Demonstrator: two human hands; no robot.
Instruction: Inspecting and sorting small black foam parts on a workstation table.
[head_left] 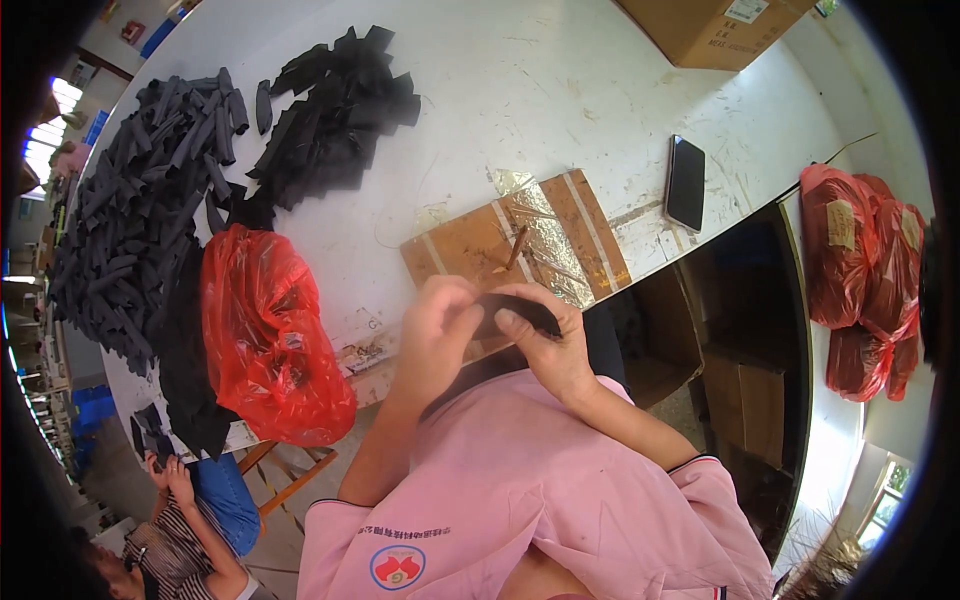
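A small piece of black fabric (535,313) is stretched between my hands, over the table's near edge. My left hand (436,325) pinches its left end, with the fingers curled. On the other end my right hand (552,345) is closed, its thumb pressing on top of the cloth. Just beyond the hands lies a brown board (463,243) wrapped in places with clear tape. From it rises a short brown peg (518,247), close to my fingers but apart from them. The fabric's underside is hidden.
At the left, a large heap of dark rolled fabric pieces (135,215) lies beside a stack of flat black pieces (335,115) and a red plastic bag (270,340). A phone (685,183), a cardboard box (705,30) and red bags (860,250) are rightward. A co-worker (185,540) sits lower left.
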